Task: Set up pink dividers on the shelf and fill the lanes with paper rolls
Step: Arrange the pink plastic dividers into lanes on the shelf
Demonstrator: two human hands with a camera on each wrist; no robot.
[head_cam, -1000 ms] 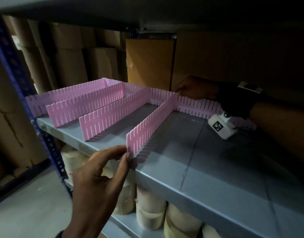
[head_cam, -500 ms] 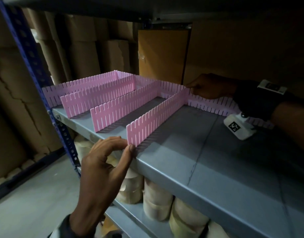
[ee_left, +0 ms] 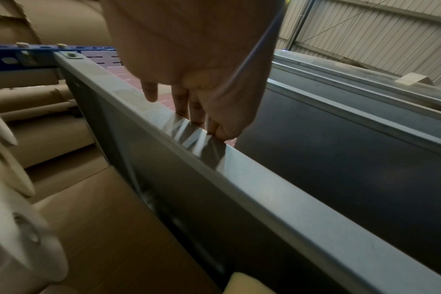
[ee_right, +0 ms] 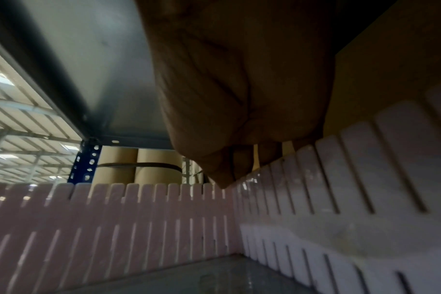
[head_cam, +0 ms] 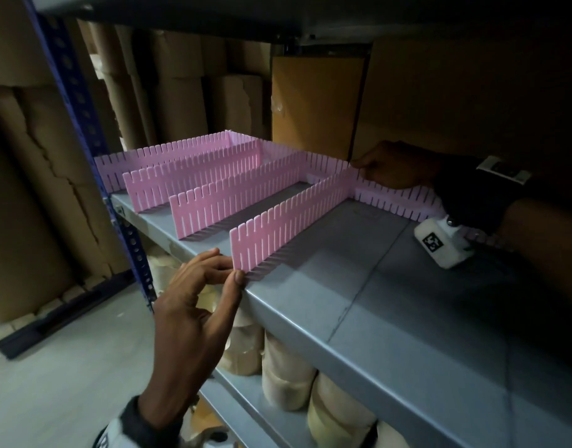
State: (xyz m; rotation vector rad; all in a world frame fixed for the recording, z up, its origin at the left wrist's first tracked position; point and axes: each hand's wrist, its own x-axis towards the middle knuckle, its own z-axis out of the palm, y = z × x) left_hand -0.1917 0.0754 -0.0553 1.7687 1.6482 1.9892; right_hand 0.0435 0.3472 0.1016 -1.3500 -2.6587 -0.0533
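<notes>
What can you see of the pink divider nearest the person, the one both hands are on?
The nearest pink divider is a thin, plastic-looking strip with slits along its upper and lower edges. It stands upright on the grey shelf, running from the front lip back to the rear cross divider. The left hand pinches its front end; the right hand holds the far joint.
</notes>
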